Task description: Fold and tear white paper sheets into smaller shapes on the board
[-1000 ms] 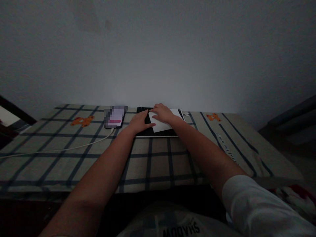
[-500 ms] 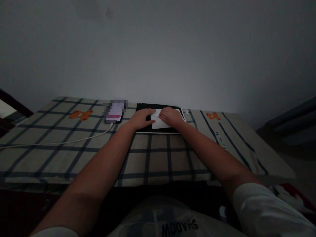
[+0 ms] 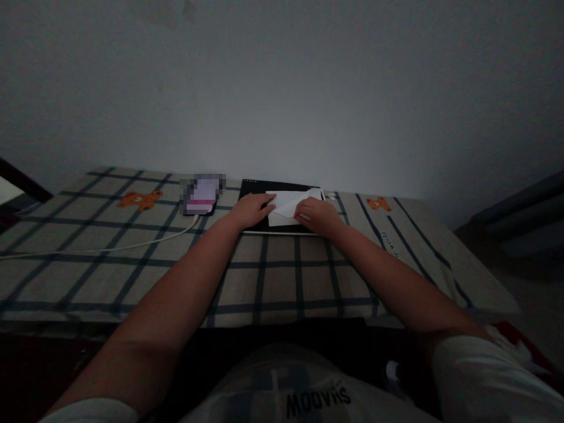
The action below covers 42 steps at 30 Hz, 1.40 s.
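A: What is seen of the room in the head view?
B: A dim grey wall (image 3: 282, 106) is seen beyond the hands, and the surface below it is covered by a checked cloth (image 3: 282, 282).
A: Where is the white paper (image 3: 288, 200) found?
B: It is laid on a black pad (image 3: 255, 187), between the two hands, with part of it turned over as a loose flap.
A: How are the hands held?
B: The left hand (image 3: 251, 211) is rested on the paper's left end, thumb and fingers parted. The flap's edge is pinched by the right hand (image 3: 321, 217), its fingers bent together.
A: And around them?
B: Left of the left hand, apart from it, a phone (image 3: 203, 197) is laid, partly blurred, with a white cable (image 3: 145, 243) plugged in. Farther left, an orange bear (image 3: 140, 200) is printed; right of the right hand, lettering (image 3: 388, 242) is printed. Just beyond the right hand, a small white object (image 3: 331, 194) is seen; what it is cannot be told.
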Available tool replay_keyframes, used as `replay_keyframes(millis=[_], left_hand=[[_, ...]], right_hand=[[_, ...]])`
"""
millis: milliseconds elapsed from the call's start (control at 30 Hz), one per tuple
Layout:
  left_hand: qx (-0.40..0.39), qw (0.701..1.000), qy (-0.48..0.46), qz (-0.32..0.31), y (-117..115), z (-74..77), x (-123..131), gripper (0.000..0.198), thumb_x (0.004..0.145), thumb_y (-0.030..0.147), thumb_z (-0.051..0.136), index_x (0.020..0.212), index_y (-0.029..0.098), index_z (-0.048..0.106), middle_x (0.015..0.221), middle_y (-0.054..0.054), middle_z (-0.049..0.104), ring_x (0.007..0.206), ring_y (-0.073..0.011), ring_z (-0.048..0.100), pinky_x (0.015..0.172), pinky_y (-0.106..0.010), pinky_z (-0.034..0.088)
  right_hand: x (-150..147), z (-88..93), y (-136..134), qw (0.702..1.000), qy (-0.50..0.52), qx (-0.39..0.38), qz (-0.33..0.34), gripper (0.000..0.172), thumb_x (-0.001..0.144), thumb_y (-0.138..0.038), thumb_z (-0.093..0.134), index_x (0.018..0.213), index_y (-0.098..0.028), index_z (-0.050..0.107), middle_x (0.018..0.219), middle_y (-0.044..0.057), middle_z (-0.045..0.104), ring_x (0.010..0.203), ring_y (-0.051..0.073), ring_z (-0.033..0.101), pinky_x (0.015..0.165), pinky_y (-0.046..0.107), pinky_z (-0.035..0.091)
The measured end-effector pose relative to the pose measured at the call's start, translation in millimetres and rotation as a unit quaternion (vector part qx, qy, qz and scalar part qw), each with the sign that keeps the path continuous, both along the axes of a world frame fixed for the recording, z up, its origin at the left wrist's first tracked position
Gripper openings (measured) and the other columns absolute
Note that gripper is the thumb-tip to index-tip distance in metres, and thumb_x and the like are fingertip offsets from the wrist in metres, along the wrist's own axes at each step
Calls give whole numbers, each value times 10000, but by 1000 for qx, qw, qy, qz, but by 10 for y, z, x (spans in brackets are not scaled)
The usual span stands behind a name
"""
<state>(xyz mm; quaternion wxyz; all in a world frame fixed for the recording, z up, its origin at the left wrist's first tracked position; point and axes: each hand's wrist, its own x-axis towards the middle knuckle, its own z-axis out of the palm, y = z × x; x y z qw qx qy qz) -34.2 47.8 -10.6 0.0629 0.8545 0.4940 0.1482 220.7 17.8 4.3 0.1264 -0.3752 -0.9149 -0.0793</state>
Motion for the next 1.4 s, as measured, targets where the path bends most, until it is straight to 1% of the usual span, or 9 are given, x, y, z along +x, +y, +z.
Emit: replay_keyframes(millis=[133,267,500,600,733,833,967,1133,1400], left_hand=[[9,1000,0,-7,-20,7,4,612,1004,485,421,1516,156,479,1530,-107,544,1396,-247,525,1166,-387,381],[5,1000,0,-8,-46,34,12,648,992,524,428,1527,161,460,1535,-109,539,1400,-248,518,1169,-394,377],[9,1000,17,-1,-59,58,27,714,957,561,483,1536,145,444,1538,-124,533,1404,-271,512,1161,-389,381],[10,1000,17,1,-58,54,30,747,944,591,489,1538,141,441,1540,-130,529,1403,-278,513,1162,-393,378],[10,1000,14,-1,-64,55,35,766,951,631,436,1534,134,445,1536,-132,533,1405,-274,509,1172,-401,364],[7,1000,15,2,-67,54,36,755,957,627,417,1533,139,446,1540,-123,531,1413,-268,500,1183,-402,351],[-3,1000,15,7,-63,45,33,750,957,614,428,1545,149,427,1562,-118,505,1440,-273,469,1198,-422,329],[-18,1000,17,5,-59,47,32,760,946,627,453,1563,186,397,1587,-105,475,1464,-279,437,1219,-465,293],[-19,999,27,3,-81,77,39,837,902,680,508,1567,185,392,1587,-117,472,1456,-280,446,1200,-426,322]], right_hand=[[74,-104,-10,999,35,6,31,176,970,-213,545,935,-168,711,1023,119,737,992,243,619,843,355,465],[107,-168,13,996,59,9,59,163,949,-199,548,897,-171,699,987,117,723,972,240,607,834,358,448],[119,-113,-52,993,71,62,66,133,917,-215,568,889,-183,694,1002,107,708,954,254,593,812,382,401],[124,-101,-81,991,83,71,82,107,898,-201,580,904,-183,685,1111,127,719,1052,283,615,867,418,414],[143,-121,-71,986,101,52,120,106,871,-171,574,909,-194,671,1334,131,687,1273,313,587,1013,488,412],[157,-145,-44,986,99,18,132,123,826,-149,583,893,-205,671,1390,128,662,1321,313,584,1064,513,424],[185,-150,-12,984,105,-12,143,107,759,-135,607,826,-199,660,1368,157,672,1307,329,606,1049,514,475],[211,-92,-29,982,109,-27,152,70,717,-126,614,747,-190,616,1314,197,692,1239,336,642,1017,498,505],[207,-39,-72,986,87,-65,126,80,684,-156,644,715,-188,577,1275,216,665,1133,335,629,931,480,502]])
